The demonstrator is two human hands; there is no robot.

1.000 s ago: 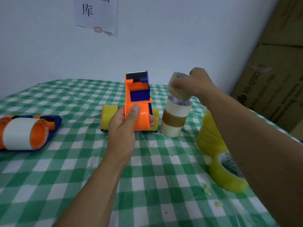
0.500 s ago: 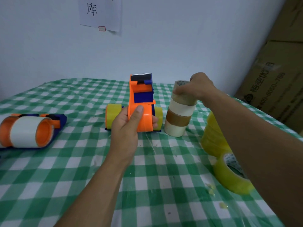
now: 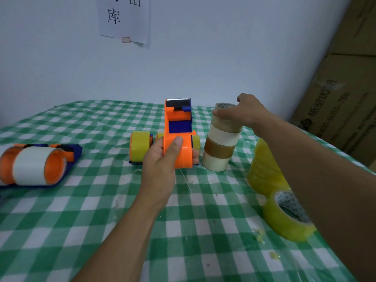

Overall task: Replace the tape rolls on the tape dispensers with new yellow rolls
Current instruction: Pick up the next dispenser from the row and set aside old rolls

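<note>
Desk: green-and-white checked cloth desk (image 3: 81,220) against a white wall (image 3: 223,58) bearing a printed paper sheet (image 3: 124,17).
Room: brown cardboard boxes (image 3: 345,98) at the right.
Left hand (image 3: 160,159): grips the orange-and-blue plastic tape dispenser (image 3: 179,127), upright at mid-desk.
Right hand (image 3: 246,112): on top of the stack of pale used tape rolls (image 3: 220,147); whether it grips cannot be told.
New rolls: yellow tape rolls (image 3: 284,220) on the desk's right side.

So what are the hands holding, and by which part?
Left hand grips the orange tape dispenser by its rounded lower end. Right hand touches the rim of the stack's top roll; whether it grips cannot be told.

Dispensers (image 3: 32,165), tape rolls (image 3: 284,228) on checkered table (image 3: 61,231).
</note>
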